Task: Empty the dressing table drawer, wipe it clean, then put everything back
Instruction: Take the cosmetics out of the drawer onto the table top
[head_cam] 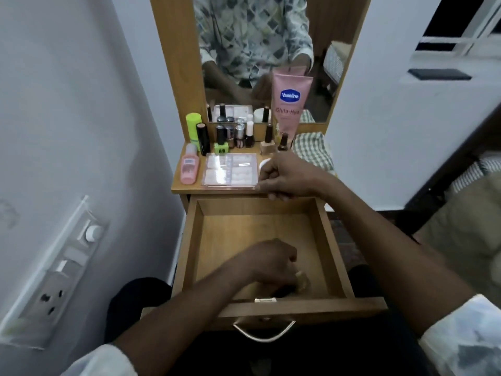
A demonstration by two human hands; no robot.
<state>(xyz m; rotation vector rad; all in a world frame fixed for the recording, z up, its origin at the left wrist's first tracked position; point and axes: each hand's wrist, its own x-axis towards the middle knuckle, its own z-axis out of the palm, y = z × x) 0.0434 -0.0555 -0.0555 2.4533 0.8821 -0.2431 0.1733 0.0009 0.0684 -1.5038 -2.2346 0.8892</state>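
Below the table's (187, 189) front edge, the drawer (244, 234) juts toward the person, handle (264, 333) nearest them, its long axis seemingly front to back. Its floor is nearly bare and bottles (230, 137) crowd the table, so emptying looks almost done; wiping and refilling remain. The left hand (271, 261) curls its fingers round a small blurred item (302, 280) at the drawer's front right corner. The right hand (287, 175) appears to pinch the clear case (230, 169) by its near corner.

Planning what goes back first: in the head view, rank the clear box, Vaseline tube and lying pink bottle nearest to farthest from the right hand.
1. clear box, left of the right hand, at its fingertips.
2. Vaseline tube, upright behind the hand, by the mirror.
3. pink bottle, past the box, at the left edge.
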